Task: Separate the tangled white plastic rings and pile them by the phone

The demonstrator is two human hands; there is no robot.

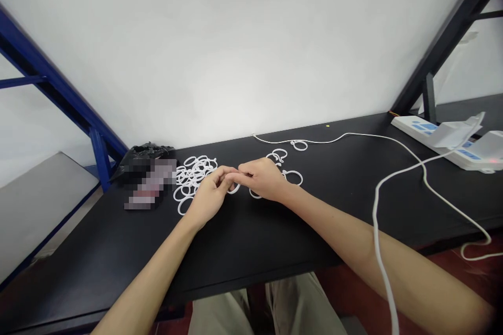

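My left hand (212, 193) and my right hand (263, 178) meet over the middle of the black table, fingertips pressed together around one white plastic ring (234, 189). The ring's lower curve shows below the fingers; its upper part is hidden by them. Left of my left hand lies a pile of similar white rings (190, 180), each with a small knob or clasp. Several more rings lie beside and behind my right hand, among them one loose ring (294, 178) just right of the wrist. Both hands are closed.
A white cable (377, 204) loops across the right side, passing in front of my right forearm. A white power strip (444, 141) lies at the far right. Behind the pile sits a black plastic bag (147, 151) by a blurred object. Another ring (301, 145) touches the cable near the wall.
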